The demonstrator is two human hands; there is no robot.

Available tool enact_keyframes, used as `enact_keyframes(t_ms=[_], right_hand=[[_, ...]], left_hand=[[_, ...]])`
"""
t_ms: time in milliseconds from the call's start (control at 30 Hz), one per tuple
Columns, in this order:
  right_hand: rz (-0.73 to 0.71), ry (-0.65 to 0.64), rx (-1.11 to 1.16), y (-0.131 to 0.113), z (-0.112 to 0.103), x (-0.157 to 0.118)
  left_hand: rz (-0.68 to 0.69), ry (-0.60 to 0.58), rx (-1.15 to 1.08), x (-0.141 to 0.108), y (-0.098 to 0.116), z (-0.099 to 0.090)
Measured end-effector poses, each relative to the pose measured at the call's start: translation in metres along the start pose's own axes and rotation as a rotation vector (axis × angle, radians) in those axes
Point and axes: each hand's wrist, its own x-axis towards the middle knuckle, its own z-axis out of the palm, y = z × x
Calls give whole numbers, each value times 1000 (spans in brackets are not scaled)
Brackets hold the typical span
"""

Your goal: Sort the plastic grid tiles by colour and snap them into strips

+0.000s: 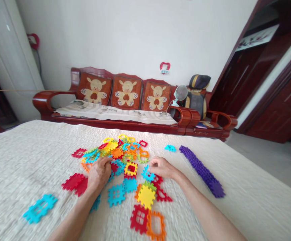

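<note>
Flat notched plastic pieces in several colours lie in a loose pile on the cream cloth. My left hand (100, 172) rests over the pile's left side with its fingers bent, near an orange piece (117, 153); what lies under its fingertips is hidden. On the right, my right hand (162, 166) has its fingers curled together beside a light blue frame piece (148, 174); whether it grips that piece is too small to tell. Nearer me are a yellow square (147, 196), a red window piece (138, 219) and an orange frame (156, 213). Red squares (73, 181) lie left of my left hand.
A long purple stack (200, 169) lies on the cloth (251, 204) to the right, with small light blue pieces (170, 148) beside it. A blue window piece (40, 208) is at the left. Beyond stand a wooden sofa (125, 124) and a small fan (181, 92).
</note>
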Motion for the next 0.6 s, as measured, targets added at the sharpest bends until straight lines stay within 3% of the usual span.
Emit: enact_keyframes(t_ms=[100,167,233,333,467,600], right_hand=[[-11,180,132,21,-14,5],[-91,343,90,37,-21,4],[-174,384,17,52,-24,0],[-206,235,-48,66,-29,-9],[-59,10,-24,64,-37,-18],[55,34,-174,49,-32,-17]], left_hand=[[-6,-2,6,0,-2,1],[1,-8,5,0,-4,3],[9,-13,1,1,-6,4],[15,-5,-2,1,-7,5],[21,-4,8,1,-5,5],[7,6,3,0,-4,3]])
